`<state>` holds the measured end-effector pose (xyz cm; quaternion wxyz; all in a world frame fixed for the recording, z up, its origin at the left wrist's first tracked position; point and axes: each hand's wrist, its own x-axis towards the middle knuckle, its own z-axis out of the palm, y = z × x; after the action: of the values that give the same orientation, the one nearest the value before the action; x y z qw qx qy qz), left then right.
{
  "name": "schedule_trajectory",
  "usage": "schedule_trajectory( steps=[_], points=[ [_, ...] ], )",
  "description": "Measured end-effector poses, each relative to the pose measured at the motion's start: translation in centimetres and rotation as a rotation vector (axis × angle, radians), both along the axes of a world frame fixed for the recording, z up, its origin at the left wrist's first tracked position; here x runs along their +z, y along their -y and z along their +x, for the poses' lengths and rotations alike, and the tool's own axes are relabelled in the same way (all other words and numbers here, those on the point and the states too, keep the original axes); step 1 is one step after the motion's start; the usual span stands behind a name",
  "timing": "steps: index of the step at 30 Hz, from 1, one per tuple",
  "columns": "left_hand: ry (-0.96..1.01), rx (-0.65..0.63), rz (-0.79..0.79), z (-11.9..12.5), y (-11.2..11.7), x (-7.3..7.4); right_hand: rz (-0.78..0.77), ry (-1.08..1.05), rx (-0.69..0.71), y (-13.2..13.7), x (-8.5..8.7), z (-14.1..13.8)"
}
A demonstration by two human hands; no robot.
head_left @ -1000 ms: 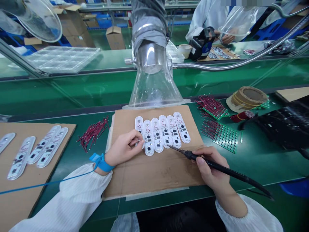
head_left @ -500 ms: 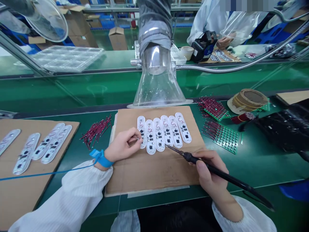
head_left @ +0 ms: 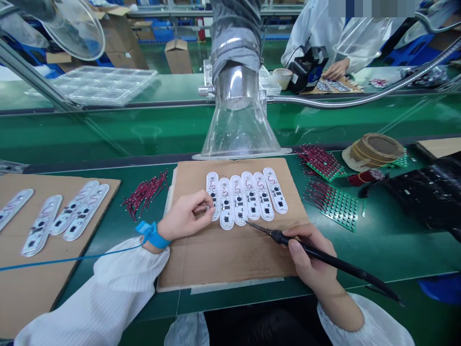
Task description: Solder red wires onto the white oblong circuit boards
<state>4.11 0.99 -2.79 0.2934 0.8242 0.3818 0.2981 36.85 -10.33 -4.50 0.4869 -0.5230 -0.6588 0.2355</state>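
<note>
A row of six white oblong circuit boards (head_left: 245,197) lies on a cardboard sheet (head_left: 226,259), which rests on the green desk (head_left: 406,252). They look light, thin and stiff, but brittle enough to crack if bent. Their smooth rounded ends offer the safest hold, away from the small black parts and red-tinged traces. They sit loose and side by side, so a careless knock could shift them.

The left hand (head_left: 185,216) is nearly closed, with thumb and forefinger pinching a very thin metal pin (head_left: 208,207) at the edge of the leftmost boards. The pin looks tiny and easy to drop, so a tight fingertip grip suits it. The right hand (head_left: 309,254) grasps a black soldering iron (head_left: 324,254) like a pen, well up the handle, and its metal tip (head_left: 252,224) sits just beside the boards' lower ends. A heap of red-sleeved pins (head_left: 146,192) lies left of the cardboard sheet.
</note>
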Motion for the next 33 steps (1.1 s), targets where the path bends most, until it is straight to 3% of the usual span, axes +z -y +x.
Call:
schedule_trajectory(
  steps=[11,33],
  points=[
    [-0.02,-0.019,0.004,0.02,-0.01,-0.13,-0.005,-0.015,-0.017,0.09,-0.04,0.04],
    [-0.009,-0.03,-0.009,0.28,0.0,0.21,-0.026,0.027,0.081,-0.41,0.56,-0.17]
  ],
)
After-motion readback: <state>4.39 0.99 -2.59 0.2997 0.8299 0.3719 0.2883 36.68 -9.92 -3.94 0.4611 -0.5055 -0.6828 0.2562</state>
